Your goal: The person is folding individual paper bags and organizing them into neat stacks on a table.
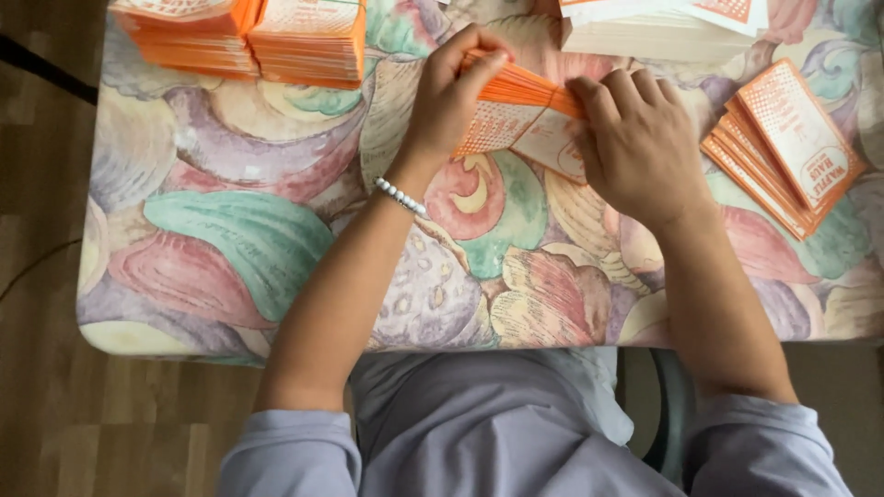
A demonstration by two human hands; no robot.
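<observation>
- Orange paper bags sit in two tall stacks [244, 37] at the far left of your table, well apart from your hands and close to the far edge.
- Flowered cloth covers the table [230, 239]; its left and near edges drop off to a wooden floor [55, 405], and the wide stretch of cloth in front of you is open.
- Your left hand [451, 97] pinches the left end of a fanned bundle of orange bags [520, 101], thumb under and fingers curled over the top; a white bead bracelet [401, 196] sits on that wrist.
- That bundle lies at the middle of the table, toward the far side, between both hands.
- Your right hand [635, 147] rests on the bundle's right end, fingers together and pressed down on it.
- White-topped stacks [663, 23] lie just beyond the right hand at the far edge.
- Loose orange bags [783, 143], slightly fanned, lie near your right hand, reaching almost to the right edge.
</observation>
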